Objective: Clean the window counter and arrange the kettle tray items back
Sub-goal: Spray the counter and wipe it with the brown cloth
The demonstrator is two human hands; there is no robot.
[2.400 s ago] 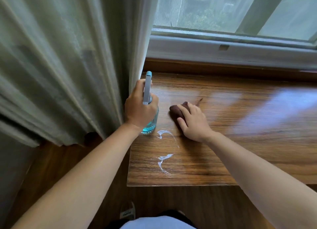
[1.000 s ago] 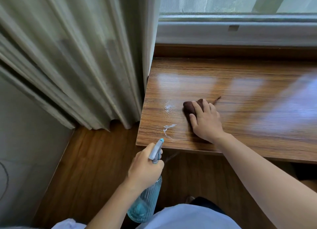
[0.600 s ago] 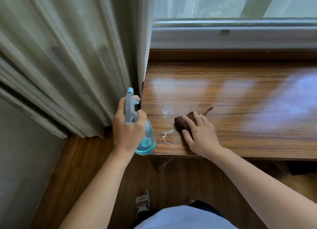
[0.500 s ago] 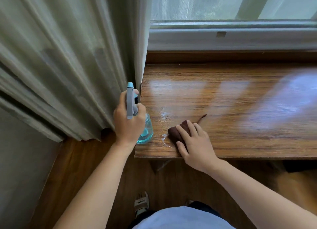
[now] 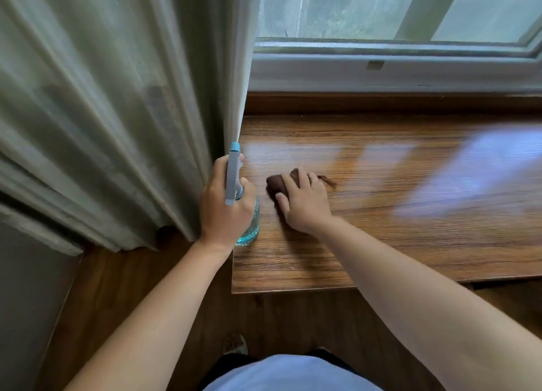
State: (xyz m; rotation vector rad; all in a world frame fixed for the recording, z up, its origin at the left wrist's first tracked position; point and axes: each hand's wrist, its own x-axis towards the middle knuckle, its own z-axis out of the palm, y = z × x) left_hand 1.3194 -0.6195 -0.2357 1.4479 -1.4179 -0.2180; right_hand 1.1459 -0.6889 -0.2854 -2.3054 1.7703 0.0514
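- The left hand (image 5: pixel 224 209) is gripping a blue spray bottle (image 5: pixel 247 223), its grip wrapped round the neck, at the desk's (image 5: pixel 381 244) left edge beside the curtain (image 5: pixel 117 112).
- The right hand (image 5: pixel 305 204) is pressing flat fingers on a brown cloth (image 5: pixel 275 184) lying on the desk, just right of the bottle.

A brown cloth (image 5: pixel 277 184) and a blue spray bottle (image 5: pixel 249 226) are borne near the wooden worktop's (image 5: pixel 381 229) left edge.

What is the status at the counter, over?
Left hand grips spray bottle. Right hand presses brown cloth on counter. Curtain hangs beside bottle.
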